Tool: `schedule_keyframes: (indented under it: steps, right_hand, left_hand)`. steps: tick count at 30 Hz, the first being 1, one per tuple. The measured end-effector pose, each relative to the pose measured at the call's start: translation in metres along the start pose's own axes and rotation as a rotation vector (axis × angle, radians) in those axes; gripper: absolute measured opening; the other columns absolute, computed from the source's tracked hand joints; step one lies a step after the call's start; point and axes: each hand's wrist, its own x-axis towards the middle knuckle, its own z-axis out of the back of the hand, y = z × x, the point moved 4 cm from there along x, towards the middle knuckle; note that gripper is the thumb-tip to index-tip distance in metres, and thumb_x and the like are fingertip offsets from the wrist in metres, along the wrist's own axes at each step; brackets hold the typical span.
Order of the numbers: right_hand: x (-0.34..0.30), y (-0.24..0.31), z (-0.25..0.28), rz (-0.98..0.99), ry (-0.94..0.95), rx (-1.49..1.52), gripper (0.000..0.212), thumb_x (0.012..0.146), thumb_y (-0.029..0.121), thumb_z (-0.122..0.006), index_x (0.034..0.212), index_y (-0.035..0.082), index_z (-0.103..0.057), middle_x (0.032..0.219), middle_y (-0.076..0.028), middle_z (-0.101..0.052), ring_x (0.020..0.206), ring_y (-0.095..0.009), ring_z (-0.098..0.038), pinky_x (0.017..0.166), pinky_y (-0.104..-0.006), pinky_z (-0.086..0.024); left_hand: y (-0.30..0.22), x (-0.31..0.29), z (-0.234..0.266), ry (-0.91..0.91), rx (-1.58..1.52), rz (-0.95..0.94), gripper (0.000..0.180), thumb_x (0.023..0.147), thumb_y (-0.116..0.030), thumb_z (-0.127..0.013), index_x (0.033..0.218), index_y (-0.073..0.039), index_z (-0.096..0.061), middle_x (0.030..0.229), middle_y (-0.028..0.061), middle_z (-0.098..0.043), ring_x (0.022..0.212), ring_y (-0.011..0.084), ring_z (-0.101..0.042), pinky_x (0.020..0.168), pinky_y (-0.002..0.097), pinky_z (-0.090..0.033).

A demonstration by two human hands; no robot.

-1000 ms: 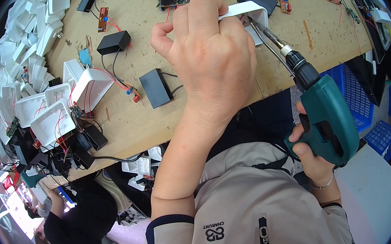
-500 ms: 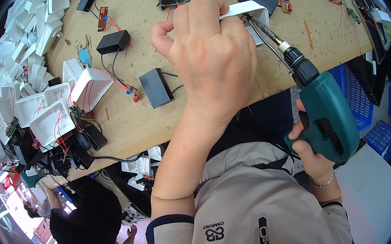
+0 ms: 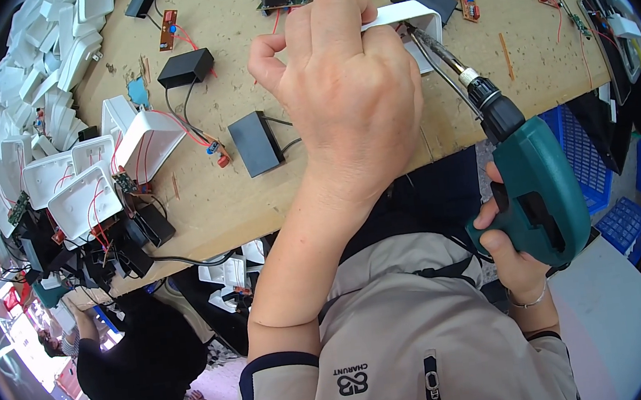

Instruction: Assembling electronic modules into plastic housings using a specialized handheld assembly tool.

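Note:
My left hand (image 3: 348,92) is closed on a white plastic casing (image 3: 411,11) at the far side of the worktable. Its fingertips and part of the casing's inside are hidden behind the back of the hand. My right hand (image 3: 516,264) grips the handle of a green soldering gun (image 3: 544,188), which slants up and to the left. The gun's dark metal tip and the thin tube beside it reach into the casing's open side. What the tip touches in there is too small to make out. A black box with a cable (image 3: 255,144) lies just left of my left wrist.
White casings (image 3: 48,64) are heaped at the far left, with wired casings (image 3: 86,201) and black boxes nearer. Small circuit boards (image 3: 167,31) with red wires lie on the wooden table (image 3: 212,211). Blue crates (image 3: 585,156) stand at right. A person in black (image 3: 147,367) is at lower left.
My hands, the casing and the soldering gun stay almost in place. At lower left, the person in black has shifted, and their lower hand has moved left and down.

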Motion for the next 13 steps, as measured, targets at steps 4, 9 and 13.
schedule_keyframes:
  steps: [4,9,13]
  right_hand:
    - [-0.0044,-0.0015,-0.0012,-0.047,-0.028,0.028,0.071,0.076,0.019,-0.073,0.131,-0.004,-0.036,0.125,-0.019,-0.050,0.076,-0.012,-0.057,0.067,-0.0246,-0.050]
    - [-0.0065,-0.0008,-0.0015,-0.031,-0.021,0.021,0.071,0.076,0.021,-0.073,0.131,-0.004,-0.036,0.125,-0.020,-0.050,0.076,-0.012,-0.057,0.068,-0.0252,-0.050]
    - [-0.0082,0.0027,0.0028,0.052,0.047,-0.027,0.073,0.077,0.027,-0.073,0.132,-0.004,-0.036,0.126,-0.020,-0.049,0.077,-0.014,-0.057,0.071,-0.0256,-0.050]
  left_hand:
    - [-0.0009,0.0003,0.0002,0.005,-0.008,0.002,0.009,0.058,-0.006,-0.061,0.060,-0.002,-0.053,0.088,0.0066,-0.050,0.081,0.0241,-0.047,0.074,0.0424,-0.029]
    - [-0.0004,-0.0001,0.0005,0.013,-0.005,0.002,0.010,0.058,-0.006,-0.062,0.060,-0.002,-0.054,0.088,0.0067,-0.050,0.082,0.0242,-0.047,0.075,0.0424,-0.029]
    - [0.0004,-0.0006,-0.0012,0.009,0.002,-0.003,0.010,0.058,-0.007,-0.063,0.061,-0.002,-0.054,0.089,0.0069,-0.050,0.083,0.0240,-0.047,0.075,0.0428,-0.029]
